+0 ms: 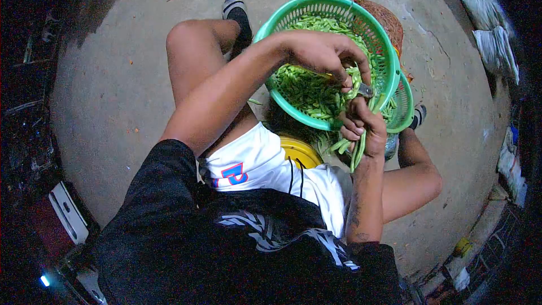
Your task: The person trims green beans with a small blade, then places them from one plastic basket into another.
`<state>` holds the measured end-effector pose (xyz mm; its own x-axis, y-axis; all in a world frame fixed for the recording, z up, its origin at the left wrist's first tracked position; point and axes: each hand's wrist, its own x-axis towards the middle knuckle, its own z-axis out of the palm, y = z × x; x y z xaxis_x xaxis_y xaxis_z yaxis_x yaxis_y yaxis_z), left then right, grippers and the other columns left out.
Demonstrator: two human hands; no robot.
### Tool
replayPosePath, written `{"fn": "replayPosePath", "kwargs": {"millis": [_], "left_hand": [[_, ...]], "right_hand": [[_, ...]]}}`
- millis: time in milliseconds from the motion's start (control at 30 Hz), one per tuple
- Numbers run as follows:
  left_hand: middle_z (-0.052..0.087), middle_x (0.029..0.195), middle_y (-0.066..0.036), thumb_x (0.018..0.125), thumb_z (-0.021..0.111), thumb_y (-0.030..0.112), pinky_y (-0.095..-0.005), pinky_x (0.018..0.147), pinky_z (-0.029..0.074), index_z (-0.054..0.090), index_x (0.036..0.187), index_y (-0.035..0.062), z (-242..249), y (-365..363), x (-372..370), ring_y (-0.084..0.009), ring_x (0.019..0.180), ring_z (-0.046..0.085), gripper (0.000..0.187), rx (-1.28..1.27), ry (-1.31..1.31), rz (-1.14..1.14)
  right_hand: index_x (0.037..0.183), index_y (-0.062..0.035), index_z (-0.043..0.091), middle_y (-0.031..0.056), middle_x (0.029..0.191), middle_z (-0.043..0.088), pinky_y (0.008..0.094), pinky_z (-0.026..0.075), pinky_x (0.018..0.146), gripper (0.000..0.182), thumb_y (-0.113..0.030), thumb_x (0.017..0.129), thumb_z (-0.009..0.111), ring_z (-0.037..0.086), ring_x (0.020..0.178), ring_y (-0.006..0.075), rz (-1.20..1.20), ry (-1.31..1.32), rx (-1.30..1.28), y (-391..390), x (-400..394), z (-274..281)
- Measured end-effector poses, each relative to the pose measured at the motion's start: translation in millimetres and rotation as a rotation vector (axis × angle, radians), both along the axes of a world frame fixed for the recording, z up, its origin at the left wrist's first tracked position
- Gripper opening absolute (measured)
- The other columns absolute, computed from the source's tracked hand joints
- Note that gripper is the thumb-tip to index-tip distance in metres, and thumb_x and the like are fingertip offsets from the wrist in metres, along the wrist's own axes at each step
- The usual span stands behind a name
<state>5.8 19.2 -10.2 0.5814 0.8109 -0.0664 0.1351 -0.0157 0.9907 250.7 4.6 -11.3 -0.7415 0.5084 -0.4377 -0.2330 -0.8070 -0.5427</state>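
My right hand [364, 127] is closed around a bunch of long green beans [358, 155], whose ends stick out below the fist and above it. Over the basket, my left hand [327, 56] is curled, its thumb and fingers at the upper ends of the beans. A short metal knife blade [366, 90] shows between the two hands, and a yellow strip that looks like its handle runs under my left palm. Beneath the hands, a green plastic basket [272, 25] holds many cut bean pieces [307, 87].
A second green basket [407, 107] with beans stands partly under the first. Behind them lies a reddish-brown sack [384, 20]. I sit low, a yellow round object [299, 151] between my legs. Pale bags [497, 51] line the right side of the concrete floor [124, 79].
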Motion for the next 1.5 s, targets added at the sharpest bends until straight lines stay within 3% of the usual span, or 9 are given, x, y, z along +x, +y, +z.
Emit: {"fn": "replayPosePath", "kwargs": {"millis": [233, 400, 533, 933, 1133, 1167, 1333, 1433, 1500], "left_hand": [[0.069, 0.113, -0.008, 0.085, 0.072, 0.007, -0.0354, 0.096, 0.047, 0.066, 0.125, 0.0032, -5, -3, 9, -0.0167, 0.107, 0.06, 0.04, -0.008, -0.001, -0.009], [0.068, 0.111, -0.008, 0.085, 0.071, 0.004, -0.035, 0.098, 0.046, 0.065, 0.125, 0.0027, -3, -1, -1, -0.0168, 0.107, 0.059, 0.041, -0.002, 0.072, 0.04], [0.067, 0.113, -0.006, 0.084, 0.073, 0.004, -0.0339, 0.098, 0.046, 0.065, 0.125, 0.0028, -4, 1, -16, -0.0164, 0.108, 0.059, 0.042, 0.042, 0.063, 0.166], [0.067, 0.113, -0.007, 0.084, 0.076, 0.011, -0.0336, 0.095, 0.048, 0.065, 0.124, 0.0049, -1, 0, -13, -0.0161, 0.108, 0.059, 0.042, 0.079, 0.233, 0.208], [0.069, 0.114, -0.006, 0.085, 0.074, 0.009, -0.0325, 0.094, 0.049, 0.067, 0.122, 0.004, -9, 4, -17, -0.0161, 0.108, 0.061, 0.038, 0.112, 0.129, 0.216], [0.069, 0.115, -0.007, 0.084, 0.073, 0.007, -0.034, 0.097, 0.049, 0.067, 0.122, 0.0032, -8, 6, -25, -0.0172, 0.11, 0.062, 0.038, -0.004, -0.065, 0.213], [0.068, 0.118, -0.007, 0.082, 0.076, 0.009, -0.0351, 0.098, 0.048, 0.065, 0.124, 0.0048, -11, 8, -14, -0.0182, 0.111, 0.062, 0.043, 0.183, 0.093, 0.233], [0.069, 0.119, -0.007, 0.082, 0.077, 0.012, -0.0348, 0.099, 0.047, 0.066, 0.124, 0.005, -11, 3, 1, -0.0174, 0.11, 0.062, 0.044, 0.041, 0.009, 0.182], [0.069, 0.117, -0.007, 0.083, 0.076, 0.012, -0.0344, 0.099, 0.048, 0.067, 0.121, 0.0046, -16, 11, -17, -0.0169, 0.109, 0.061, 0.04, 0.138, 0.033, 0.176]], "right_hand": [[0.113, -0.005, 0.058, -0.0056, 0.066, 0.043, 0.0168, 0.027, 0.04, 0.02, -0.01, 0.095, 0.067, 0.035, 0.046, 0.0014, 0.02, -0.169, 0.008, -1, -3, -6], [0.11, -0.0029, 0.058, 0.0005, 0.077, 0.051, 0.0214, 0.036, 0.047, 0.03, -0.032, 0.105, 0.053, 0.043, 0.059, 0.0079, -0.089, 0.057, -0.083, 4, -1, -14], [0.12, 0.0007, 0.058, 0.0012, 0.08, 0.054, 0.021, 0.037, 0.047, 0.033, -0.028, 0.106, 0.052, 0.044, 0.058, 0.0067, -0.235, -0.014, -0.026, 3, 1, -13], [0.123, 0.0047, 0.061, -0.0008, 0.073, 0.056, 0.0188, 0.034, 0.042, 0.035, -0.023, 0.102, 0.057, 0.042, 0.051, 0.0036, -0.161, -0.155, 0.039, 0, 11, -12], [0.121, 0.0056, 0.062, -0.0002, 0.071, 0.056, 0.0183, 0.032, 0.041, 0.032, -0.02, 0.101, 0.059, 0.04, 0.05, 0.0036, -0.194, -0.101, 0.02, 2, 18, -17], [0.12, 0.0057, 0.062, 0.0, 0.07, 0.055, 0.0182, 0.032, 0.041, 0.032, -0.019, 0.101, 0.059, 0.04, 0.05, 0.0036, -0.197, -0.055, -0.004, 3, 20, -16], [0.121, 0.0065, 0.061, 0.0014, 0.072, 0.056, 0.0183, 0.032, 0.041, 0.031, -0.017, 0.101, 0.058, 0.04, 0.05, 0.0037, -0.225, -0.083, -0.005, 3, 19, -17], [0.121, 0.0066, 0.061, 0.0021, 0.073, 0.057, 0.0182, 0.032, 0.041, 0.031, -0.016, 0.101, 0.057, 0.04, 0.051, 0.0036, -0.225, -0.109, 0.018, 3, 17, -14], [0.121, 0.0065, 0.061, 0.0014, 0.071, 0.055, 0.0182, 0.031, 0.041, 0.031, -0.016, 0.101, 0.057, 0.039, 0.052, 0.0035, -0.218, -0.064, -0.015, 4, 22, -17]]}}
